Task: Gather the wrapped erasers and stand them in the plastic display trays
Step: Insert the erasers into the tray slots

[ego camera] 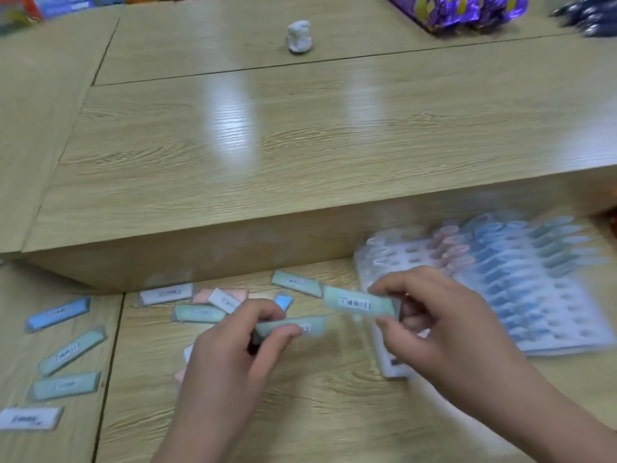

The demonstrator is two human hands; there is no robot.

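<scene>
My left hand pinches a pale green wrapped eraser by its left end. My right hand pinches a second green wrapped eraser with a barcode label, held level just above the first. Several loose wrapped erasers in blue, green, pink and white lie on the low table, among them a blue one and a green one at the left. A clear plastic display tray at the right holds rows of upright pink, blue and green erasers. A second tray lies partly hidden under my right hand.
A raised wooden counter runs across behind the low table. On it sit a crumpled white lump, purple foil packets at the back right and dark objects in the far right corner. The picture is blurred.
</scene>
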